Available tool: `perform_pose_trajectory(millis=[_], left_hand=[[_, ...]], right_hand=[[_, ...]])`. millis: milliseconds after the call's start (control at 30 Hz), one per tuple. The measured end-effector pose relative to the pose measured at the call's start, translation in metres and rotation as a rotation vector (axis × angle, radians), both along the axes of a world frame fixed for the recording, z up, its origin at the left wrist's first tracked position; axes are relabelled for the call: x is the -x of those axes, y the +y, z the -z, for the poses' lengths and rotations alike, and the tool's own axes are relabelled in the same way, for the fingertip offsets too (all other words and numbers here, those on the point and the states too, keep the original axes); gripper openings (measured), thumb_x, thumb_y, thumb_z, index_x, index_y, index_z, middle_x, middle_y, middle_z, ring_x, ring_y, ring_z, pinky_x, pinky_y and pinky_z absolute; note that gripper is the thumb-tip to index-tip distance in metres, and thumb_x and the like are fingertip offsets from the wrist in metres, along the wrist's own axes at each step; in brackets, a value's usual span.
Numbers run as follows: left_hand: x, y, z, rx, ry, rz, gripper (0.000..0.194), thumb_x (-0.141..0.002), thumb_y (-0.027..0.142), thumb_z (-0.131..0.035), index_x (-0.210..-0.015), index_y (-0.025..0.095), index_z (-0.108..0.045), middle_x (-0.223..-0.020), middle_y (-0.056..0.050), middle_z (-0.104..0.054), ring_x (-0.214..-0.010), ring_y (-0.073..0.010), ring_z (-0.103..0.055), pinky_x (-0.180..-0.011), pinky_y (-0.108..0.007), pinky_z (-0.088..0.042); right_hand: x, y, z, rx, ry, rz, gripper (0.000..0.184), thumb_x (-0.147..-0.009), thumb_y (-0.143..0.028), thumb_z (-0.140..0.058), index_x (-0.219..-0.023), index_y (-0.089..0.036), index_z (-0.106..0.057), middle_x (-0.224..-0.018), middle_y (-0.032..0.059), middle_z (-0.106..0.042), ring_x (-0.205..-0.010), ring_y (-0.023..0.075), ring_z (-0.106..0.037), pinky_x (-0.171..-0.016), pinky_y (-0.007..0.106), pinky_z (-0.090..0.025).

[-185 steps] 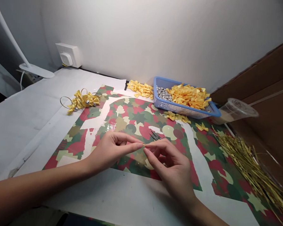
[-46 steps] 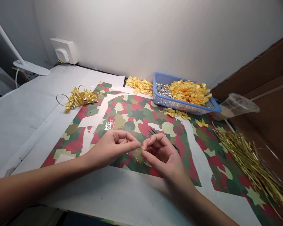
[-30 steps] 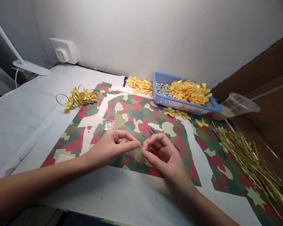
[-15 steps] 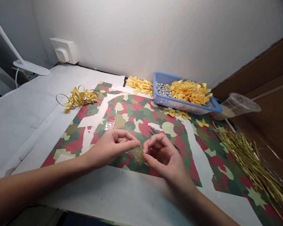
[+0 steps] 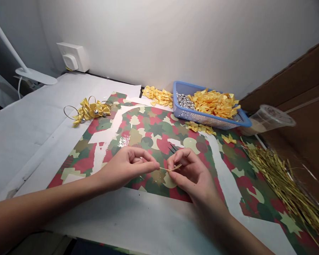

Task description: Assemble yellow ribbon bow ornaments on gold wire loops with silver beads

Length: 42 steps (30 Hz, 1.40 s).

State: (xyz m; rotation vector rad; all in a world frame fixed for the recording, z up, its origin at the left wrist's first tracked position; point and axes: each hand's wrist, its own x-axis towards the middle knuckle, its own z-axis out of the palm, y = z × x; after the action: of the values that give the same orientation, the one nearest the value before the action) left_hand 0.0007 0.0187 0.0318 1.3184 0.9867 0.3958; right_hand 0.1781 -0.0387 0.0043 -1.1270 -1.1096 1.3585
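Observation:
Between my two hands runs a thin gold twist tie [image 5: 164,169], held just above the patterned paper. My left hand [image 5: 133,163] pinches one end of it between thumb and index finger. My right hand [image 5: 187,170] grips it further along, and a loose end sticks out past those fingertips. Dark pointed tips, perhaps tweezers [image 5: 171,148], lie on the paper behind my right hand, partly hidden by it. A bundle of similar gold ties [image 5: 284,187] rests at the right.
A blue basket [image 5: 212,122] holds yellow bows [image 5: 215,102] and silver bells [image 5: 185,101]. More bows [image 5: 158,95] lie beside it. Finished-looking bow pieces with bells [image 5: 90,111] sit at left. A plastic cup [image 5: 271,120] leans near the cardboard [image 5: 305,85]. A white lamp base [image 5: 37,76] stands far left.
My right hand has moved slightly right, away from my left. The tie, earlier bent with an end trailing below my left hand, now stretches nearly straight between the fingertips.

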Motion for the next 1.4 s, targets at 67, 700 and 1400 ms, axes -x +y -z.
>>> perform_pose_trajectory(millis=[67,700,1400], left_hand=[[0.000,0.000,-0.001,0.018,0.000,0.035,0.024,-0.075,0.039,-0.066,-0.071,0.015,-0.066,-0.042,0.010,-0.026,-0.043,-0.0056,-0.018,-0.042,-0.021,-0.016],[0.000,0.000,0.000,0.025,-0.055,0.015,0.021,-0.078,0.035,-0.066,-0.072,0.015,-0.065,-0.044,0.010,-0.026,-0.043,-0.0053,-0.018,-0.041,-0.021,-0.013],[0.000,0.004,0.006,0.133,-0.134,0.015,0.018,-0.077,0.033,-0.065,-0.070,0.017,-0.060,-0.047,0.010,-0.030,-0.044,-0.0049,-0.020,-0.041,-0.019,-0.013]], right_hand=[[-0.004,0.002,0.002,-0.024,0.001,-0.030,0.020,-0.078,-0.025,-0.065,-0.082,-0.025,-0.046,-0.075,-0.0035,-0.053,-0.059,0.0101,-0.045,-0.052,0.023,-0.039],[-0.005,0.002,0.003,-0.072,-0.049,-0.007,0.017,-0.079,-0.025,-0.066,-0.086,-0.025,-0.050,-0.084,-0.0001,-0.056,-0.076,0.0138,-0.052,-0.062,0.025,-0.045],[0.003,-0.007,-0.004,-0.045,-0.255,0.058,0.009,-0.082,-0.031,-0.059,-0.083,-0.024,-0.064,-0.079,-0.0005,-0.055,-0.055,0.0098,-0.044,-0.049,0.024,-0.037]])
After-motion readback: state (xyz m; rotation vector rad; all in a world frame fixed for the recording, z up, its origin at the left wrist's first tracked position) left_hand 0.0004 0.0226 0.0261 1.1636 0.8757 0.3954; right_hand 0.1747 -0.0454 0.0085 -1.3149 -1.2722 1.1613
